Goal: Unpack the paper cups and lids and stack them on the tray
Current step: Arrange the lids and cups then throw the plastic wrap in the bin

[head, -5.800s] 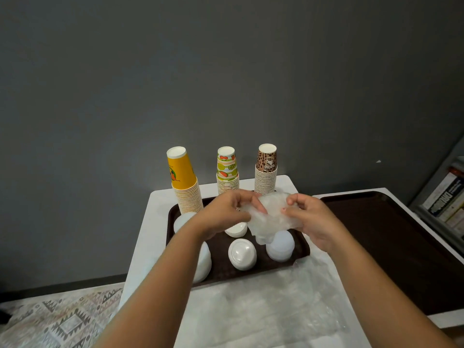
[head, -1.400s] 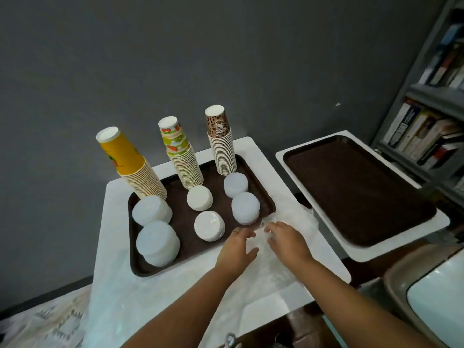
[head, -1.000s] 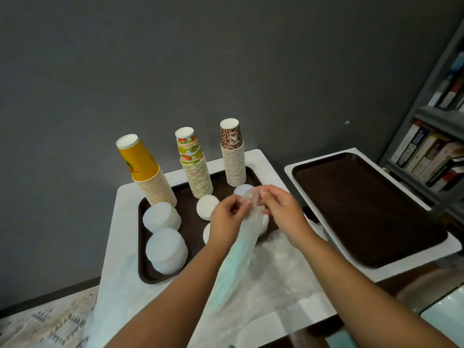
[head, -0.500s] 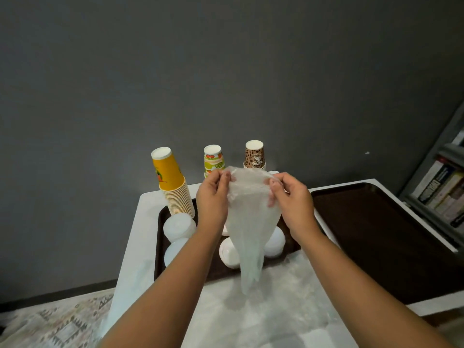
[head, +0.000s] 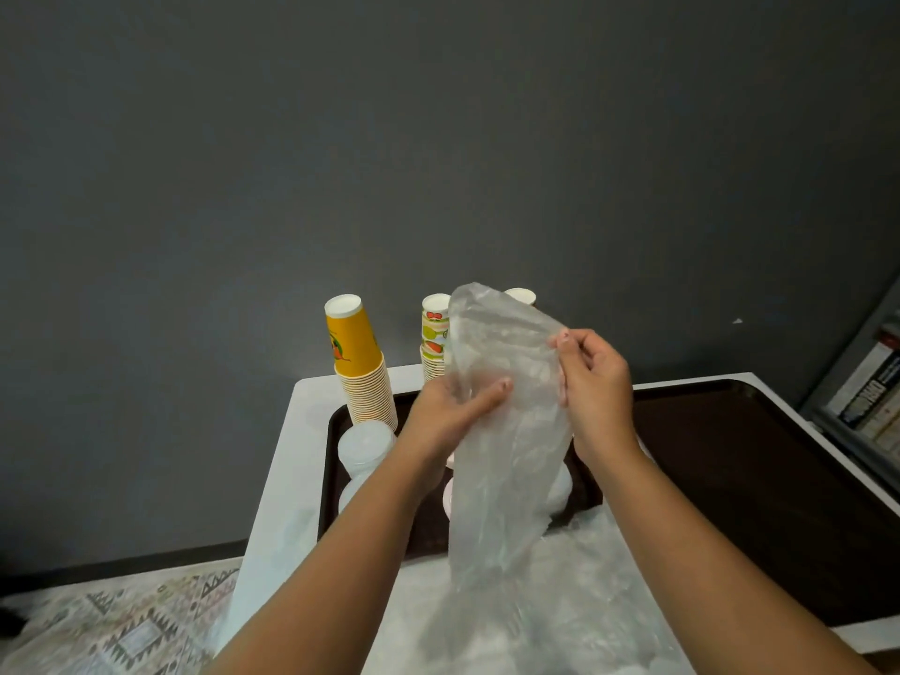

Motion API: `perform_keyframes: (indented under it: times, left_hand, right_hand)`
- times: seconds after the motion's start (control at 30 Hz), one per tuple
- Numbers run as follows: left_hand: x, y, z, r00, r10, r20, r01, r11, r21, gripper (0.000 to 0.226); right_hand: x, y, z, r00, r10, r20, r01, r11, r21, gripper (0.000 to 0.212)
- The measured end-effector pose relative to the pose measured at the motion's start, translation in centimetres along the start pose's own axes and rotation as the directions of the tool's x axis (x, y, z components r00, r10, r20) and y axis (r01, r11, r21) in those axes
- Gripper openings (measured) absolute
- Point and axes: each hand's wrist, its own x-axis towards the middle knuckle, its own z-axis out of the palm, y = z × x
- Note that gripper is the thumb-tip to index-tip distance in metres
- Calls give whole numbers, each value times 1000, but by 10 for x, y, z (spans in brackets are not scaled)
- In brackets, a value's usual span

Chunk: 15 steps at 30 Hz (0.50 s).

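I hold a clear plastic bag [head: 506, 431] upright over the dark brown tray [head: 327, 470]. My left hand [head: 448, 411] grips its left side, and my right hand [head: 591, 377] pinches its right edge higher up. On the tray stand a yellow cup stack [head: 363, 367], a fruit-print cup stack [head: 435, 338] and a third cup stack [head: 521, 295] mostly hidden behind the bag. White lid stacks [head: 365, 450] sit in front of the cups, some covered by the bag and my arms.
More crumpled clear plastic wrap [head: 574, 606] lies on the white table [head: 292, 460] in front of the tray. A second brown tray [head: 750, 479] sits to the right. Bookshelves [head: 871, 397] stand at far right, a patterned rug [head: 126, 621] lower left.
Both hands picked the bag off the table and raised it over the tray. In the last half second my left hand slid lower on the bag while its top stood up higher.
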Motion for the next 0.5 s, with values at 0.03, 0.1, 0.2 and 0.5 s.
perform_keyframes:
  times: [0.03,0.1,0.2,0.5]
  left_hand:
    - [-2,-1,2,1000,21,-18,-21,1000,-14,15]
    - [-2,-2,0,992,72,-102,-75,997,-19,8]
    - [1,2,-9,976,127,-177,-130,992,-4,7]
    - [-1,5,-29,999,16,33,-14,997,-75,32]
  right_hand:
    - [0,1,1,999,33,35,-33,999,6,31]
    - [0,3,-2,972,157,177,-163,987,17,43]
    - [-8,6,-6,850,293,437,-291,954,-74,41]
    - [-8,5,-10,903,274,330,-279,960,-33,17]
